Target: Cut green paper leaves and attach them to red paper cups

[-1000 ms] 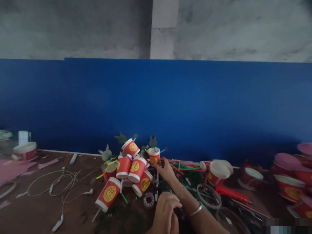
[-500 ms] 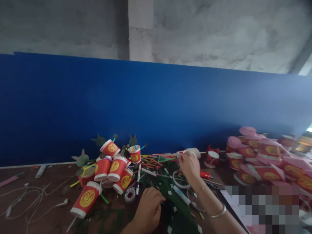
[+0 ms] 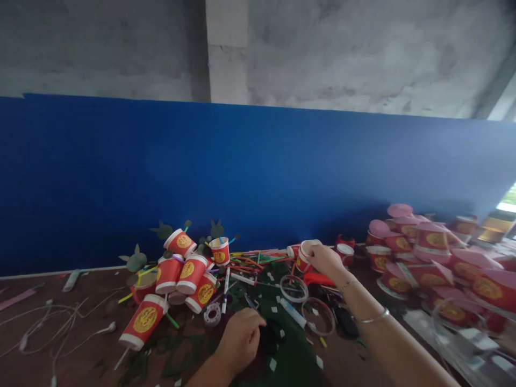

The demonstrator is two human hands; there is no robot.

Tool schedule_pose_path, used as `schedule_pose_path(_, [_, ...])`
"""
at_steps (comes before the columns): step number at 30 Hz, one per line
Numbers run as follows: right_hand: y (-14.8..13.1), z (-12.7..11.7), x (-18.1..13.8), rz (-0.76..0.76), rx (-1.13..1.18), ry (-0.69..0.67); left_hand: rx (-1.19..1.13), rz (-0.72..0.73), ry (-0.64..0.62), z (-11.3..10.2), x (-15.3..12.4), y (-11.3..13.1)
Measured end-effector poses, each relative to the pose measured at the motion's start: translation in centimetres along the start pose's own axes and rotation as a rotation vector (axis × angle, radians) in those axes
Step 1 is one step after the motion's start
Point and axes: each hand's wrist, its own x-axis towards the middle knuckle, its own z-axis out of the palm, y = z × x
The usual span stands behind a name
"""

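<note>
My right hand [image 3: 325,262] is closed on the rim of a red-and-white paper cup [image 3: 303,262] with a gold emblem. The cup leans at the back of the table, its mouth turned up toward my fingers. My left hand [image 3: 241,334] rests low in the middle with its fingers curled; whatever they hold, if anything, is hidden. Beside it lie dark-handled scissors [image 3: 274,334], blades pointing away. A roll of tape [image 3: 212,314] sits left of that hand. Between both hands are a glue tube [image 3: 292,312] and a clear tape ring [image 3: 294,288].
Decorated cups [image 3: 192,273] with animal-shaped cutouts are piled at the left. Coloured sticks [image 3: 252,263] lie along the back. At the right, red cups with pink paper [image 3: 433,239] form a heap. White earphones [image 3: 107,329] trail across the left. A blue panel [image 3: 258,172] stands behind the table.
My right hand has gripped the paper cup and tipped it more upright. My left hand has shifted slightly left. The view has turned a little to the right.
</note>
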Motion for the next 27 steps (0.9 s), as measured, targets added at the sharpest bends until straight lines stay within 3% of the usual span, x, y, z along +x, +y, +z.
schedule_pose_path(5, [-1.6, -2.6, -1.1, 0.006, 0.039, 0.234, -0.180, -0.119, 0.123, -0.7, 0.7, 0.3])
schedule_pose_path(7, [-3.6, -2.6, -2.6, -0.112, 0.249, 0.532, -0.382, -0.248, 0.211, -1.1, 1.7, 0.5])
schedule_pose_path(9, [-6.5, -1.8, -4.9, -0.240, 0.514, 0.608, -0.683, -0.478, 0.281, -1.5, 2.9, 0.8])
schedule_pose_path(11, [-9.7, -0.3, -7.7, -0.330, 0.743, 0.492, -1.030, -0.663, 0.370, -2.0, 4.0, 1.0])
schedule_pose_path(12, [-11.0, 0.5, -9.1, -0.389, 0.812, 0.399, -1.176, -0.680, 0.433, -2.4, 4.4, 1.1])
schedule_pose_path(14, [-12.8, 2.0, -11.6, -0.561, 0.859, 0.202, -1.282, -0.709, 0.573, -3.2, 4.5, 1.2])
schedule_pose_path(15, [-13.2, 2.7, -12.5, -0.630, 0.842, 0.113, -1.272, -0.714, 0.559, -3.7, 4.2, 1.2])
schedule_pose_path(17, [-13.0, 3.8, -13.7, -0.572, 0.727, 0.041, -1.154, -0.706, 0.573, -4.5, 3.2, 1.0])
schedule_pose_path(20, [-11.7, 5.0, -14.3, -0.326, 0.366, -0.112, -0.785, -0.709, 0.611, -4.8, 1.0, 0.2])
schedule_pose_path(23, [-11.0, 5.7, -14.5, -0.319, 0.169, -0.204, -0.558, -0.616, 0.501, -4.0, -0.8, -0.5])
schedule_pose_path(27, [-11.2, 6.4, -14.5, -0.361, 0.197, -0.193, -0.426, -0.435, 0.402, -2.7, -1.9, -0.6])
